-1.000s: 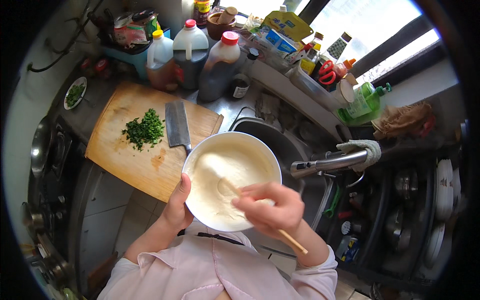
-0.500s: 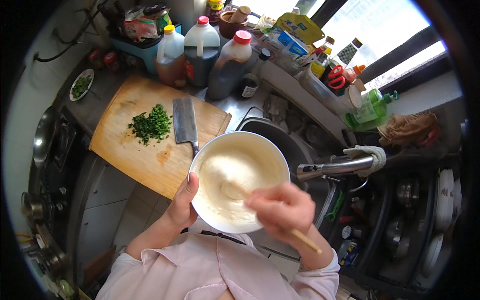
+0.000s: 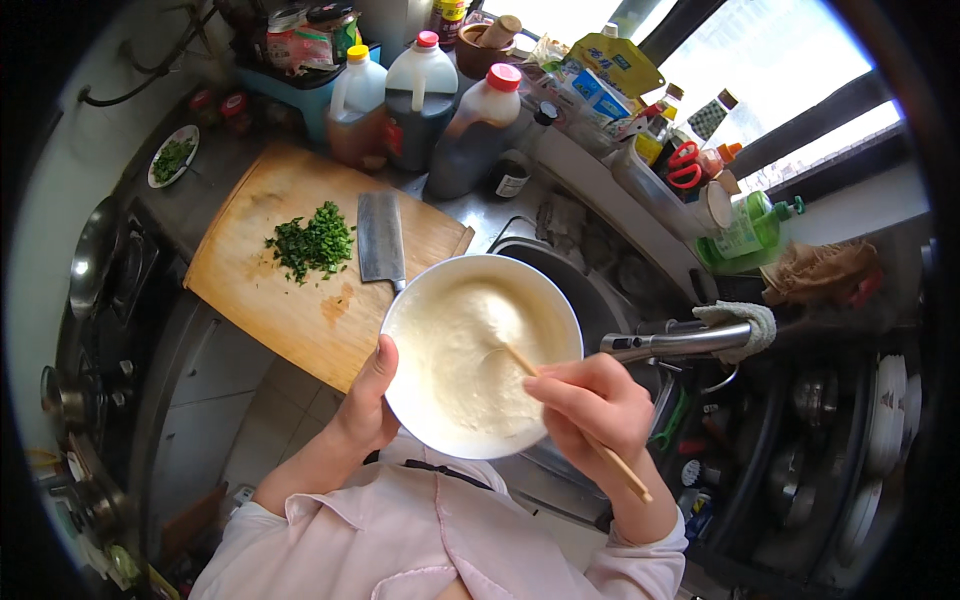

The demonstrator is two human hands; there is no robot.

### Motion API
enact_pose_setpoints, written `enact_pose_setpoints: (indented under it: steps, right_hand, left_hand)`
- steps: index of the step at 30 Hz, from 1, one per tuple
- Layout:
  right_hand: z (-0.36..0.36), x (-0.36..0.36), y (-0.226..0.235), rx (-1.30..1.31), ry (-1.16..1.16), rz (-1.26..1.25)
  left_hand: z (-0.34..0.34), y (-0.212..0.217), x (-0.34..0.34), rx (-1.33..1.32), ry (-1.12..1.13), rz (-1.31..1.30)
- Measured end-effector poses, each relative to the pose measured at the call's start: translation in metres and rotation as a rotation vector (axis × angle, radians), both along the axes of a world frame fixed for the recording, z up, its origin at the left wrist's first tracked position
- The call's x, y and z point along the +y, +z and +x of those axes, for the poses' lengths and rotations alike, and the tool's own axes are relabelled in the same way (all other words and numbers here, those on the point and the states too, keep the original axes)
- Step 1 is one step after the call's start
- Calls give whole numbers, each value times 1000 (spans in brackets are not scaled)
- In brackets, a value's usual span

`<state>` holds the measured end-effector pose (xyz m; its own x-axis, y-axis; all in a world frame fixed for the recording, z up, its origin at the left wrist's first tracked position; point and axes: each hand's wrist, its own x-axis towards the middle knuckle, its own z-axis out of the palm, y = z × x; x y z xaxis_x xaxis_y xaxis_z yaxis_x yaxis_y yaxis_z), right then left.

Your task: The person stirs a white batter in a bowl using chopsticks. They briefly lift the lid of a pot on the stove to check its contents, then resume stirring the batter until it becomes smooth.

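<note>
A white bowl [image 3: 412,425] is held up before my body, with pale, creamy batter [image 3: 450,360] inside. My left hand [image 3: 367,400] grips its left side, thumb on the outer wall near the rim and the other fingers hidden beneath. Closed around wooden chopsticks [image 3: 625,472], my right hand [image 3: 597,405] is over the bowl's right rim. Their tips dip into the batter near the middle. Just beyond the bowl, a cleaver [image 3: 381,238] lies on a wooden cutting board [image 3: 235,230], beside a heap of chopped greens [image 3: 312,243].
Large sauce jugs [image 3: 420,100] stand behind the board. To the right are a sink [image 3: 600,300] with a metal faucet [image 3: 675,343] and a dish rack [image 3: 765,460]. A small plate of greens [image 3: 173,157] sits far left, near a stove [image 3: 120,300].
The chopsticks and my right hand have shifted right and slightly up, their tips moving through the batter. My left hand still holds the bowl. The view has shifted slightly.
</note>
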<state>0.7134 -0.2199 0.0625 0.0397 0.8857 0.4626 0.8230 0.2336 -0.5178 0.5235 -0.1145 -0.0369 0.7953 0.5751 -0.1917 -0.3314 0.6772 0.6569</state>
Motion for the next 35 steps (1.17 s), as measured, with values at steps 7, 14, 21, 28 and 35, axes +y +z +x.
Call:
enact_pose_setpoints:
  steps: [7,14,21,28,35]
  right_hand:
    - [-24,-22,30,61,237,-257]
    - [-10,3,13,-45,29,-30]
    - [-20,-21,31,14,324,-219]
    - [-12,4,13,-69,34,-75]
    - [-33,-18,21,-21,361,-186]
  left_hand:
    - [-6,-3,2,9,108,-10]
    - [-6,6,0,-26,33,-10]
    - [-9,6,1,-17,57,26]
    - [-6,5,0,-50,44,-55]
    - [-8,3,2,-33,39,-41]
